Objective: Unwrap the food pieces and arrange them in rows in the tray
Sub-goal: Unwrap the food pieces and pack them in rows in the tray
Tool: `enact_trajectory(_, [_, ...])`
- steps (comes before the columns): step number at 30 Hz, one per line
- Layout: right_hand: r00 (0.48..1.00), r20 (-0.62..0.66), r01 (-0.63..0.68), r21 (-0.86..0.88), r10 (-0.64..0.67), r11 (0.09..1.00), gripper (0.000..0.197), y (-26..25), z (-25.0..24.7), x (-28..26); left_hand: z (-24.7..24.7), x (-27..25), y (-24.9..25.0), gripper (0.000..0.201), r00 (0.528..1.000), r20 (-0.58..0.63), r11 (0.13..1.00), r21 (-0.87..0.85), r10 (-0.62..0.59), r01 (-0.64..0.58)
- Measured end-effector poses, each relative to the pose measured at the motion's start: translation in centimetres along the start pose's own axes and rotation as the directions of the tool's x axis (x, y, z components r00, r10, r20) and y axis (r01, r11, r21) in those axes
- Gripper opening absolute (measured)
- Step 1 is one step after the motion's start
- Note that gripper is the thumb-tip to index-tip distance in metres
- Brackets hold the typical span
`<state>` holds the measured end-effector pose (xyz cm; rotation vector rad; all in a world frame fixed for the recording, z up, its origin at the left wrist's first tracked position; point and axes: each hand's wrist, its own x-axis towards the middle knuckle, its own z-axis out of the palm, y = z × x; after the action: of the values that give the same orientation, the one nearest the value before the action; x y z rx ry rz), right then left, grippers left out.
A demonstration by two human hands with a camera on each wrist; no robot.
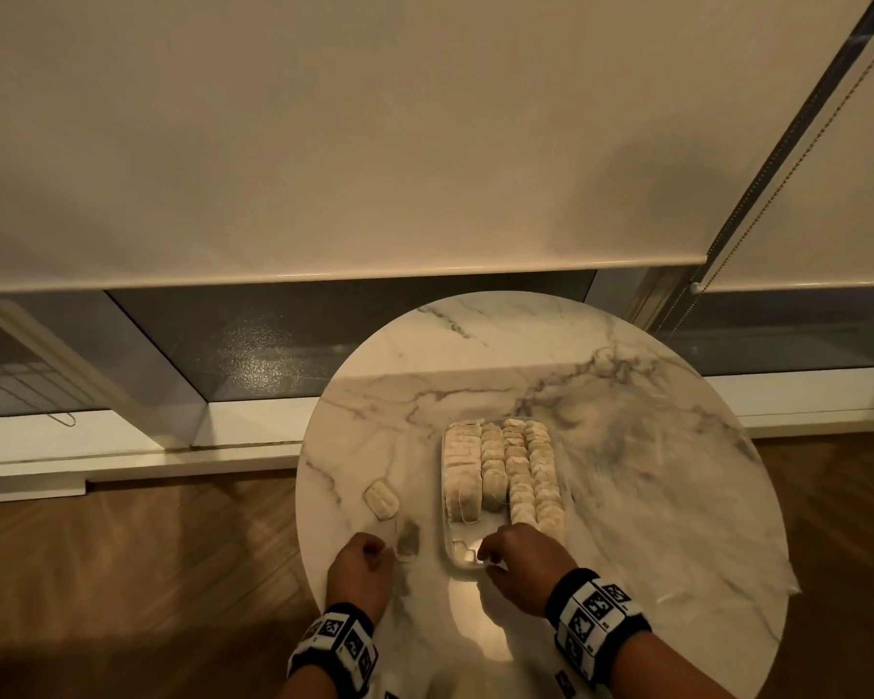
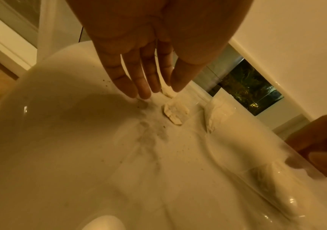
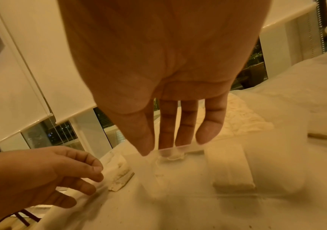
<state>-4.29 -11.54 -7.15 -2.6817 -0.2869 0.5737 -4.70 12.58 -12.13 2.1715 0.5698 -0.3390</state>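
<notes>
wrists: both wear black bands with square printed markers, lowest in the head view.
right hand [image 1: 518, 557]: at the near end of the tray [image 1: 459, 560]; in its wrist view the fingers [image 3: 210, 132] hang nearly straight, tips at the clear rim. whether they pinch anything small i cannot tell.
left hand [image 1: 362, 560]: on the table [image 1: 652, 446] just left of the tray; fingers loosely bent, tips down by a flat, darkish piece [image 1: 407, 539]. it looks to be touching rather than gripping it, though the blur leaves that unsure.
tray: clear plastic, long side running away from the person, packed with four rows of pale food pieces [image 1: 503, 466]. the two right rows reach about to the right hand; the two left rows stop short, leaving bare tray at the near end.
loose piece [image 1: 382, 498]: pale, lying on the marble left of the tray, apart from both hands.
crumbs: dark specks dot the marble near the left fingertips in the left wrist view.
step in hand: probably late in filling, with the last gaps in the left rows to close.
next move: likely take up the piece under the left hand, free any wrapping, and stand it against the end of a short row while the right hand steadies the tray.
care: the packed rows lean on each other, so a new piece should slide in gently.
</notes>
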Motion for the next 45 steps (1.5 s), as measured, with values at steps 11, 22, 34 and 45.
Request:
enact_trajectory(11, [0.999, -0.014, 0.045, 0.009, -0.045, 0.999, 0.028, 0.4, -0.8, -1.0, 1.3, -0.1, 2.6, 0.039, 0.997, 0.031, 0.971, 0.231, -0.064, 0.055])
enact_trajectory(22, [0.991, -0.123, 0.069, 0.187, -0.047, 0.980, 0.030, 1.9, -3.3, -1.9, 0.1, -3.5, 5.2, 0.011, 0.995, -0.053, 0.974, -0.208, 0.081, -0.090])
enact_trajectory(34, [0.968, -0.220, 0.221, 0.530, -0.118, 0.818, 0.003, -0.6, -7.1, -2.2, 1.0, -6.5, 12.7, 0.024, 0.929, -0.004, 0.855, -0.388, 0.370, -0.343])
enact_trajectory(45, [0.985, -0.118, 0.052, 0.901, 0.127, 0.430, 0.013, -0.1, -8.8, -2.1, 2.9, -6.9, 13.6, 0.016, 0.940, 0.165, 0.749, -0.651, 0.299, -0.124])
